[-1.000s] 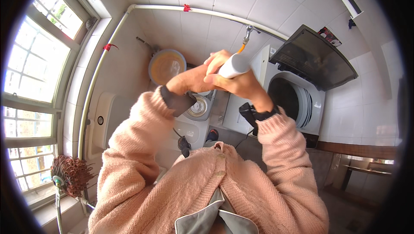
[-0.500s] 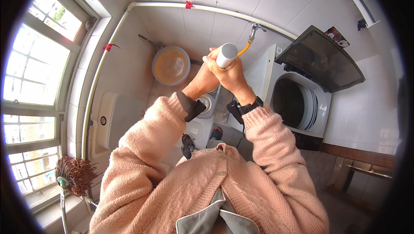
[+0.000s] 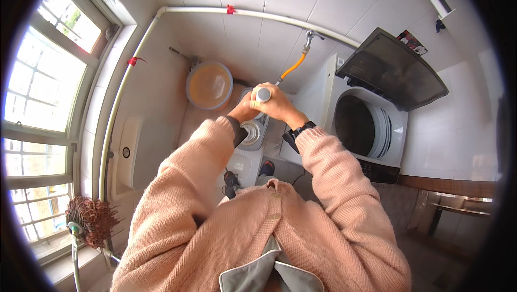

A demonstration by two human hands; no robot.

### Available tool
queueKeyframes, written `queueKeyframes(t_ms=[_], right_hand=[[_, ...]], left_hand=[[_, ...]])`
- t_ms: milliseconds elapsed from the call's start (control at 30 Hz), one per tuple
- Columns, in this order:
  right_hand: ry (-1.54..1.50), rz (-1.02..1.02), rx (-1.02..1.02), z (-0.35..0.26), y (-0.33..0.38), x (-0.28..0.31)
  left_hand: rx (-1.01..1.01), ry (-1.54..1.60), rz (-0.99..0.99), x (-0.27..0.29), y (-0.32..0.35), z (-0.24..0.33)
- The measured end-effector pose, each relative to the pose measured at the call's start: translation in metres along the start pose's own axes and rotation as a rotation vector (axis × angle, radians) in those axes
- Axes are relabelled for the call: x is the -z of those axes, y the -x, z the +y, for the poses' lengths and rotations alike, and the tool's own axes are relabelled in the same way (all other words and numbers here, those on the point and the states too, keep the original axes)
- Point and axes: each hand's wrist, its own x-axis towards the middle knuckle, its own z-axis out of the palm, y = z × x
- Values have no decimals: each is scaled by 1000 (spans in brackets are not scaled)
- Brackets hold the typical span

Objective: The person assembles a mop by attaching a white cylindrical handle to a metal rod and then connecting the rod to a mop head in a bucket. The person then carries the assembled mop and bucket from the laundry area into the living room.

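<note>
Both my hands are wrapped around a white cylindrical object (image 3: pixel 263 94) whose round end points up at the camera; I cannot tell whether it is a handle or a bottle. My left hand (image 3: pixel 243 113) grips it from the left and lower side, and my right hand (image 3: pixel 281 107), with a black wristwatch, grips it from the right. Directly below the hands stands a small grey machine (image 3: pixel 252 133) with a round metal opening, on the floor in front of my feet. The lower part of the white object is hidden by my hands.
A white top-loading washing machine (image 3: pixel 377 146) with its dark lid (image 3: pixel 393 71) raised stands to the right. An orange basin (image 3: pixel 209 84) sits by the far wall. An orange hose (image 3: pixel 295 67) hangs from a wall tap. A mop (image 3: pixel 89 219) leans at the lower left under the window.
The white object was tilted sideways a second ago, then stood higher; now it is upright and lower, with both hands still around it above the small grey machine.
</note>
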Motion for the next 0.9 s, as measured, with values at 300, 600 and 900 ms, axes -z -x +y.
queueKeyframes(t_ms=[300,600,900], right_hand=[[-202,240,275,-154,-23,87],[-366,277,54,-83,-39,41],[-175,203,-122,17,-14,-11]], left_hand=[[-385,2,28,58,2,221],[-271,124,196,33,-30,124],[-142,-172,116,-6,-20,-16]])
